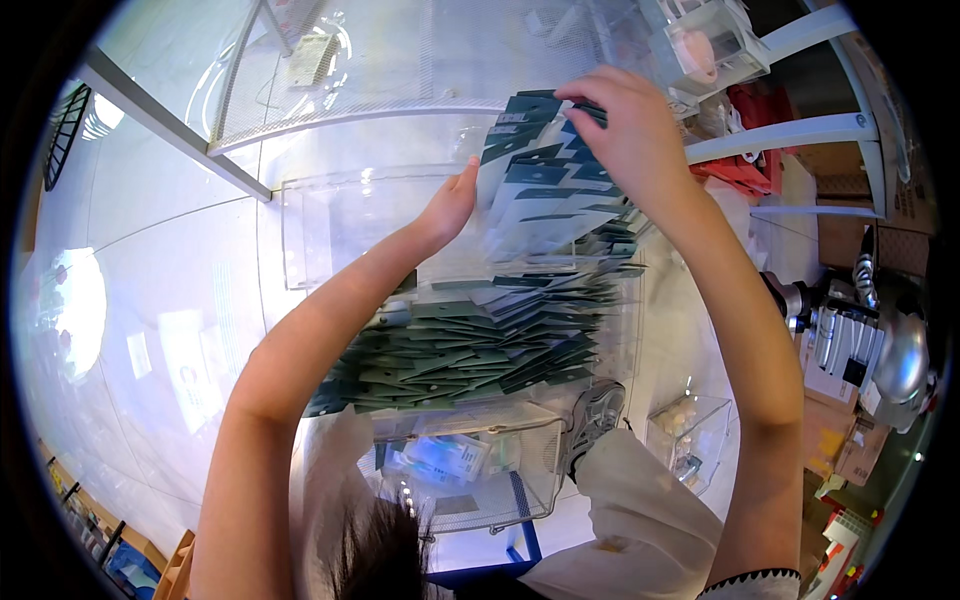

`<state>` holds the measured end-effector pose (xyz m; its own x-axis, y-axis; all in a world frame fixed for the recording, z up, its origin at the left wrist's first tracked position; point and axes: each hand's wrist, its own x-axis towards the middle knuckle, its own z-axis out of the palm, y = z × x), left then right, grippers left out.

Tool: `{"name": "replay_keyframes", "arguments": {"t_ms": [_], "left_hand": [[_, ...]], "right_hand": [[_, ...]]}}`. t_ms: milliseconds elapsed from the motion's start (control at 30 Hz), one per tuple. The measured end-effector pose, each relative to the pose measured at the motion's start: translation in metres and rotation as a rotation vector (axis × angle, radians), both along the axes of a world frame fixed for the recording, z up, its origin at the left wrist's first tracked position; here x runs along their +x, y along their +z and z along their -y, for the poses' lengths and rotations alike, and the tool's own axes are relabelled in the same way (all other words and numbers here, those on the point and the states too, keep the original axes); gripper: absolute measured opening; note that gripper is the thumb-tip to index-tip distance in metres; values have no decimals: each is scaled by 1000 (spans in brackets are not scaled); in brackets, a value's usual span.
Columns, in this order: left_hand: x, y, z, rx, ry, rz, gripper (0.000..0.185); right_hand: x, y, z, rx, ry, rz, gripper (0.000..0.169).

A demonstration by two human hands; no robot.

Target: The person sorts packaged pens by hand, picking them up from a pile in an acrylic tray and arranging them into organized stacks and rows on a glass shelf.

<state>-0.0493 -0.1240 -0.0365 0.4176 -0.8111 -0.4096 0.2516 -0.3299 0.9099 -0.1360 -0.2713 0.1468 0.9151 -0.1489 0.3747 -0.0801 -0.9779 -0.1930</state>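
Many flat packets with dark green tops (536, 174) and pale, see-through lower parts stand in a tilted, overlapping bunch before me. My left hand (452, 204) holds the bunch by its left side, thumb up along the edge, its other fingers hidden behind the packets. At the upper right of the bunch is my right hand (626, 116), thumb and forefinger curved around the packets' top edges. Whether those fingertips pinch a packet cannot be made out. Closer to me, a dense row of similar green-topped packets (457, 349) lies fanned and overlapping.
A clear container (307, 232) sits left of the bunch. Beneath the row, a wire mesh basket (536, 491) holds printed packs. White rack bars (787, 139) cross at the right, near a red container (776, 169). A small clear bin (709, 412) stands beside my shoe (598, 420).
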Motion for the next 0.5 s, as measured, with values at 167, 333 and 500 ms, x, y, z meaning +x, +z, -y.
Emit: {"name": "replay_keyframes", "arguments": {"t_ms": [167, 333, 500], "left_hand": [[-6, -2, 4, -81, 53, 19, 71], [-7, 4, 5, -3, 100, 92, 73], [-1, 44, 8, 286, -17, 82, 72]], "right_hand": [[12, -3, 1, -40, 29, -62, 12], [17, -4, 5, -8, 36, -74, 12], [12, -5, 7, -2, -78, 62, 11]]}}
